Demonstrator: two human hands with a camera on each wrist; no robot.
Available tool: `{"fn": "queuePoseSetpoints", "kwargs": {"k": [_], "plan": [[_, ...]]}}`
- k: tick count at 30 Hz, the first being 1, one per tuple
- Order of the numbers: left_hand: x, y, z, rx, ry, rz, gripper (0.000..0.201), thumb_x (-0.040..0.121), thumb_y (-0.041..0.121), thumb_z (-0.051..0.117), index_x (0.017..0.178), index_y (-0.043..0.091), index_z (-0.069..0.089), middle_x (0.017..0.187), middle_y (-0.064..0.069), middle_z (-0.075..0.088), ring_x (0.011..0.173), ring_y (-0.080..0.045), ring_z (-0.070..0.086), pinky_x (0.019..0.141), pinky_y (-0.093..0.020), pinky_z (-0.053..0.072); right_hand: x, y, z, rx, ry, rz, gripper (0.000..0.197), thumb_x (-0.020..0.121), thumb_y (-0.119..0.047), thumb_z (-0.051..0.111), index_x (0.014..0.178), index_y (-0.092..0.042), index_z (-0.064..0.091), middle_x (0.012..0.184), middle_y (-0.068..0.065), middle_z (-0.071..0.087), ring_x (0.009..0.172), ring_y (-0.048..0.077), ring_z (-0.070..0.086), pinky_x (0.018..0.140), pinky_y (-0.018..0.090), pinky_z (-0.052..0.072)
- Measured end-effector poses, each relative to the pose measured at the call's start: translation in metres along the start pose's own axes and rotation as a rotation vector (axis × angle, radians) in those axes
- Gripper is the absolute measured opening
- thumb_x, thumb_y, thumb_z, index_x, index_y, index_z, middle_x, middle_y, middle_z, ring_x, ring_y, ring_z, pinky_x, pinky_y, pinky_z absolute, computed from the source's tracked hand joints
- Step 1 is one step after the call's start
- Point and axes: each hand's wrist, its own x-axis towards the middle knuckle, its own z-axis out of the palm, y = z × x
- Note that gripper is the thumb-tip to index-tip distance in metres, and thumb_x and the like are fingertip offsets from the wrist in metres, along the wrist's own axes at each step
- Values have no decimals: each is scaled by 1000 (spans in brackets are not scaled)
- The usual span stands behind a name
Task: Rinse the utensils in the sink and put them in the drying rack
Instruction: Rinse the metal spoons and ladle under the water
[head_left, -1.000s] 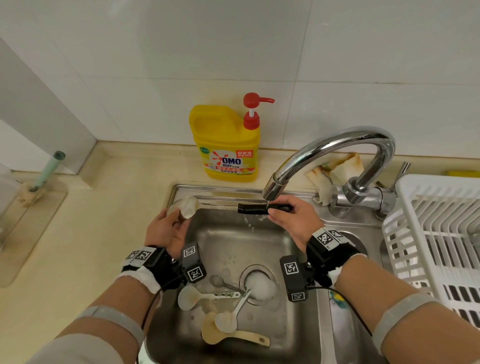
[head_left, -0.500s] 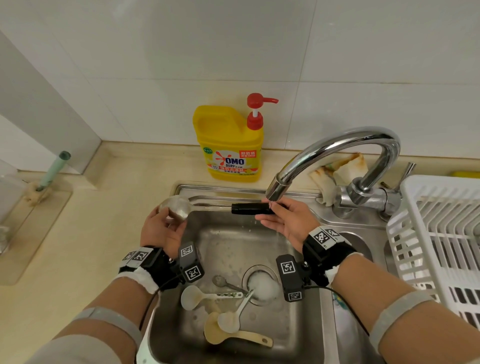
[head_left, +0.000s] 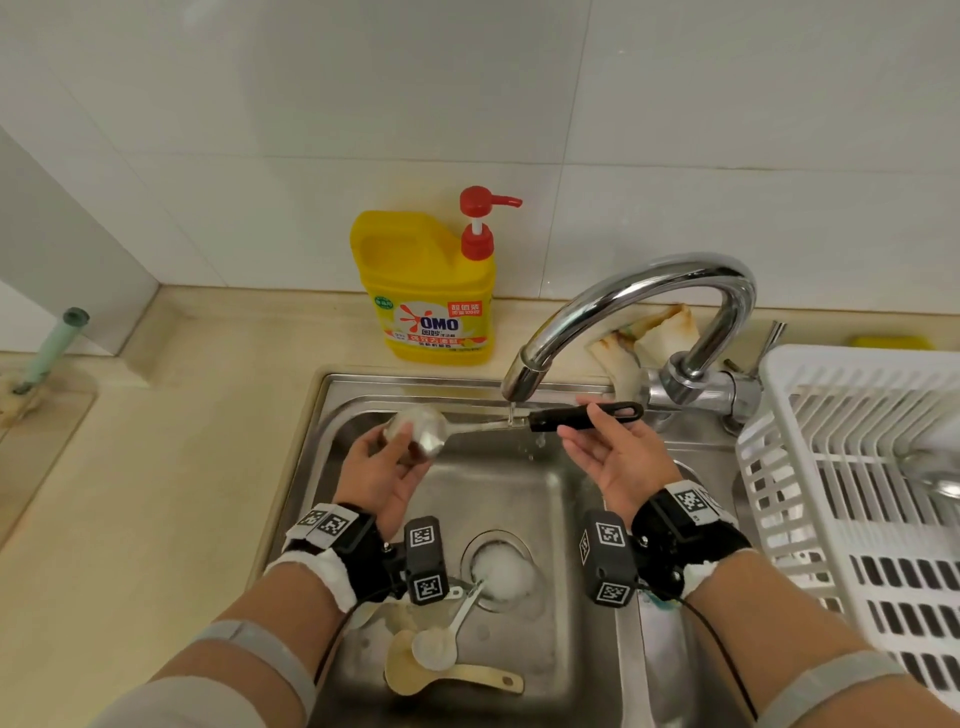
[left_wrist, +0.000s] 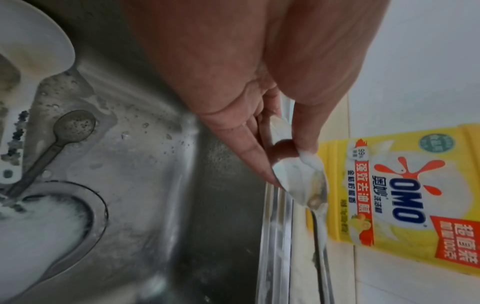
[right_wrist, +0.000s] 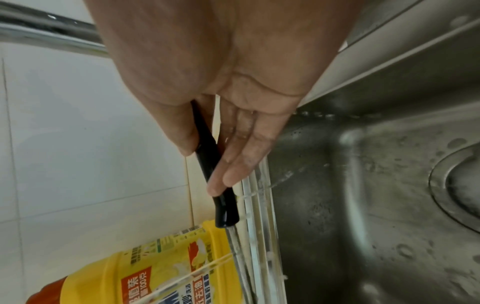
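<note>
A metal ladle with a black handle (head_left: 582, 415) lies level across the back of the sink (head_left: 519, 493). My left hand (head_left: 410, 449) pinches its bowl (head_left: 418, 434) between thumb and fingers, and soap foam sits on the bowl (left_wrist: 301, 181). My right hand (head_left: 579, 426), palm up, pinches the black handle (right_wrist: 207, 156). A thin stream from the faucet (head_left: 623, 296) strikes the ladle's shaft (head_left: 511, 415). Low in the sink lie a white spoon (head_left: 436, 644), a beige paddle (head_left: 447, 675) and a small metal spoon (left_wrist: 72, 125). The white drying rack (head_left: 857, 467) stands at the right.
A yellow detergent bottle (head_left: 431, 291) stands behind the sink against the tiled wall. A rag (head_left: 644, 338) lies behind the faucet, and a yellow sponge (head_left: 891, 342) behind the rack. Foam fills the drain (head_left: 501, 571). A green-handled brush (head_left: 49, 353) lies on the counter's far left.
The ladle has slid to the right, so the water now lands on its shaft instead of the handle. Both hands have turned palm up.
</note>
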Motion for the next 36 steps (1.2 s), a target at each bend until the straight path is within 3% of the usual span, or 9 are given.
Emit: {"fn": "queuePoseSetpoints", "kwargs": {"k": [6, 13, 19, 22, 24, 30, 36], "plan": [[0, -7, 5, 8, -19, -35, 49, 92, 15, 67, 138, 8, 49, 130, -23, 61, 109, -32, 69, 74, -32, 61, -5, -3, -5, -22, 35, -29, 19, 98, -13, 59, 114, -8, 69, 105, 19, 75, 85, 26, 74, 73, 32, 62], [-1, -16, 16, 59, -55, -47, 43, 93, 14, 67, 133, 4, 54, 124, -22, 66, 106, -29, 70, 75, -32, 61, -8, -7, -13, -51, 75, -62, 26, 97, -16, 62, 120, -7, 68, 100, 14, 74, 79, 20, 68, 73, 31, 59], [2, -25, 19, 115, -48, -81, 30, 100, 12, 57, 126, -2, 60, 119, -24, 66, 102, -29, 68, 72, -30, 61, -15, -13, -24, -94, 97, -95, 15, 96, -14, 62, 108, -8, 70, 100, 15, 75, 79, 25, 72, 75, 33, 62], [4, -30, 20, 165, -63, -109, 21, 102, 10, 53, 111, -7, 63, 112, -28, 65, 99, -32, 66, 83, -35, 58, -21, -15, -29, -84, 146, -143, 10, 96, -13, 63, 100, -9, 70, 92, 13, 76, 74, 23, 73, 73, 33, 62], [4, -32, 24, 172, -80, -130, 23, 102, 9, 52, 115, -7, 63, 112, -27, 65, 101, -33, 65, 87, -36, 57, -25, -16, -33, -67, 176, -169, 9, 96, -13, 63, 98, -9, 70, 90, 12, 76, 70, 22, 72, 67, 30, 62], [-1, -39, 40, 254, -196, -185, 32, 95, 15, 65, 124, 2, 63, 104, -14, 67, 99, -22, 64, 79, -28, 56, -32, -20, -40, -61, 215, -228, 10, 97, -15, 62, 96, -10, 70, 85, 8, 76, 67, 19, 70, 66, 29, 61], [2, -42, 55, 311, -253, -196, 47, 85, 18, 77, 126, 4, 60, 117, -17, 72, 97, -19, 71, 74, -24, 58, -37, -27, -43, -56, 217, -274, 15, 98, -16, 60, 103, -5, 68, 83, 9, 76, 64, 17, 70, 69, 30, 62]]}}
